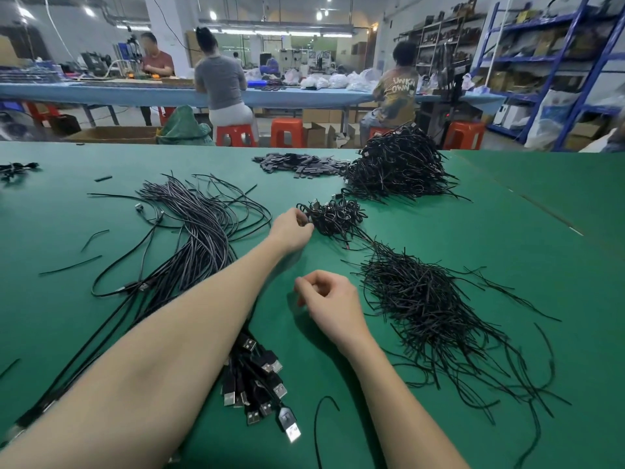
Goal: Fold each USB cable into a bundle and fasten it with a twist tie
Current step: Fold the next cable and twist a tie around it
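A long sheaf of loose black USB cables (203, 228) lies on the green table (490, 238), with its USB plugs (260, 384) fanned out near me. My left hand (292, 228) reaches forward and pinches a folded cable bundle (306, 214) at the left edge of a small heap of tied bundles (338, 218). My right hand (329, 301) hovers low over the table with fingers loosely curled, holding nothing. Just right of it spreads a heap of black twist ties (429, 309).
A big pile of tied bundles (399, 167) sits at the far edge, beside a heap of flat dark pieces (301, 164). Stray ties (71, 265) lie at left. Beyond the table are red stools (287, 132) and seated people at a blue bench.
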